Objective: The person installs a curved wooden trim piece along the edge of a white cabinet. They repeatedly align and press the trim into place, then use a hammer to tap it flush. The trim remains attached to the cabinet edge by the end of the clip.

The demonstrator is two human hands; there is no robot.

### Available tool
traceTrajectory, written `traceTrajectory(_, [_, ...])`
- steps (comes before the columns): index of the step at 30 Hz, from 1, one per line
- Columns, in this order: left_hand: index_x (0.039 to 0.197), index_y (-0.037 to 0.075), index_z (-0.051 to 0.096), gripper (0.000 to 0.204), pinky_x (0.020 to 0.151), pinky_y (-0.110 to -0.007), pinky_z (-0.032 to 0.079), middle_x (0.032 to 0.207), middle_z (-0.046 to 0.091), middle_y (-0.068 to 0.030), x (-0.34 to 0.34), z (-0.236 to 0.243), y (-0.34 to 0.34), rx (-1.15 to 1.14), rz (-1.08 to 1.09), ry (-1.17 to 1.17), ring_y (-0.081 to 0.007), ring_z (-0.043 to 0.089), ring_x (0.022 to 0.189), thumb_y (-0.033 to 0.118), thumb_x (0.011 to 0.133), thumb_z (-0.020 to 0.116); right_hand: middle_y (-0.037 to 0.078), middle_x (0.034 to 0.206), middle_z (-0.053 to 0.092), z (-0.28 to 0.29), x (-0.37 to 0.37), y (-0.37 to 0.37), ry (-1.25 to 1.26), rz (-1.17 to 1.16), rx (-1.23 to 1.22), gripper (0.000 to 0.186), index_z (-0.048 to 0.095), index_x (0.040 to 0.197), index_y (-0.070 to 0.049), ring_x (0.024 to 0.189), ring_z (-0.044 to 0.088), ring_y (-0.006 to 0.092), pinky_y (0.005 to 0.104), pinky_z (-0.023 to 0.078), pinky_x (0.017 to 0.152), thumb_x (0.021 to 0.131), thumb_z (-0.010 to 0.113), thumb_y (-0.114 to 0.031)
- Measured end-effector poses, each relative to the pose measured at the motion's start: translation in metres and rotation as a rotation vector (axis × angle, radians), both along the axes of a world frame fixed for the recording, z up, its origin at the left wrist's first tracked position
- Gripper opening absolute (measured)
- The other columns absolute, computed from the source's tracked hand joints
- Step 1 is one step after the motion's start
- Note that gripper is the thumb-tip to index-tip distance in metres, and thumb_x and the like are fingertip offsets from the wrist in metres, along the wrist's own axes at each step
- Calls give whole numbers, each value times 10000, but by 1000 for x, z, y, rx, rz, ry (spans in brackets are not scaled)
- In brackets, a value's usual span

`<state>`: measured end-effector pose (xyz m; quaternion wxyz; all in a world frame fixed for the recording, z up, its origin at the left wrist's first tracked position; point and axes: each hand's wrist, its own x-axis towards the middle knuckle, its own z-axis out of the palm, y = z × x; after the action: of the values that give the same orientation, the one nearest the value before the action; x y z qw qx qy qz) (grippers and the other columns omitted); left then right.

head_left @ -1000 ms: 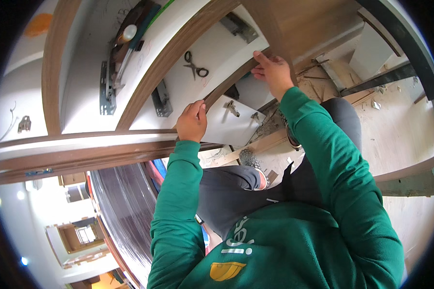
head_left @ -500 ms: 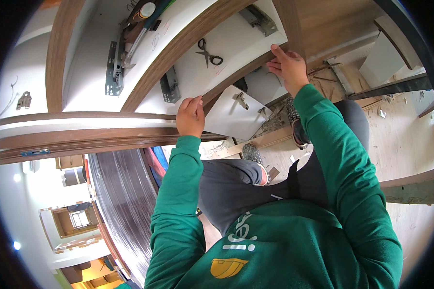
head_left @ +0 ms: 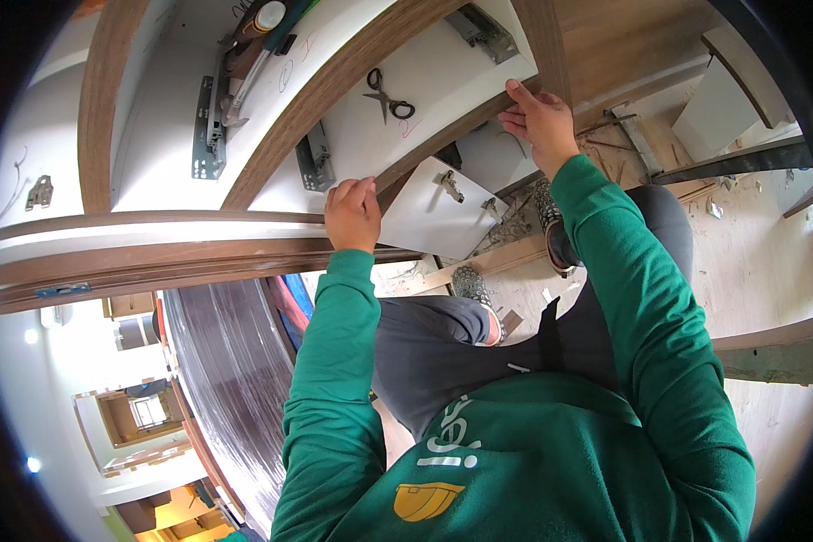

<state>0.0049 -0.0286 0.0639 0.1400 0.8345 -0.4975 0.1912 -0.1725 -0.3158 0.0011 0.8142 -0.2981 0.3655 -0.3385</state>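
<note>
My left hand (head_left: 352, 215) is closed at the left end of the wood-brown front edge (head_left: 452, 134) of a white shelf board. Farther right, my right hand (head_left: 542, 128) pinches that same edge near its right end, the thumb on top and the other fingers curled below. On the white board lies a pair of black-handled scissors (head_left: 388, 98), blades apart. A grey metal bracket (head_left: 314, 159) sits by the board's left end, and a second metal bracket (head_left: 481, 34) by its far right. Below the edge leans a white panel (head_left: 429, 212) carrying metal hinges (head_left: 451, 186).
A neighbouring compartment holds a metal rail (head_left: 210, 131), a hammer (head_left: 244, 90) and a round roll (head_left: 269, 15). A loose hinge (head_left: 40, 192) lies far left. Plastic-wrapped panels (head_left: 226, 379) stand at my left. Wood strips and debris (head_left: 605, 149) litter the floor beyond my legs.
My left hand has shifted slightly left. The shelf, scissors and brackets sit a few pixels further left in view; my right hand stays on the edge.
</note>
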Motion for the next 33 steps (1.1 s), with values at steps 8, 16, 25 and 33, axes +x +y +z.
traceTrajectory(8, [1017, 85, 779, 163, 856, -454, 523, 1023, 719, -118, 1, -1, 0, -5, 28, -7, -348, 658, 974, 181, 934, 676, 156, 985, 655, -2, 0, -1, -32, 13, -1, 587, 542, 1166, 75, 836, 713, 244, 324, 600, 723, 863, 859, -314])
traceTrajectory(16, [1117, 73, 737, 248, 931, -463, 487, 1034, 693, -78, -22, -10, 1, -253, 156, -172, -293, 625, 988, 198, 904, 712, 140, 1014, 638, -2, -4, 1, -48, 55, -29, 579, 556, 1193, 47, 927, 710, 275, 373, 606, 838, 893, 834, -363])
traceTrajectory(25, [1266, 72, 617, 365, 924, -390, 488, 1146, 684, -82, -57, -64, 11, -1284, 594, 1392, -224, 623, 1085, 279, 973, 687, 184, 1063, 640, -1, -5, -2, -48, 112, -56, 569, 545, 1304, 47, 1027, 704, 332, 401, 595, 907, 945, 784, -324])
traceTrajectory(33, [1434, 35, 480, 711, 1030, -473, 486, 1377, 541, -172, -37, -51, 9, -1518, 486, 1610, -291, 559, 1241, 503, 953, 714, 251, 1208, 573, -1, -6, -4, -40, 151, -86, 616, 442, 1324, 95, 1180, 637, 386, 444, 562, 1030, 979, 745, -316])
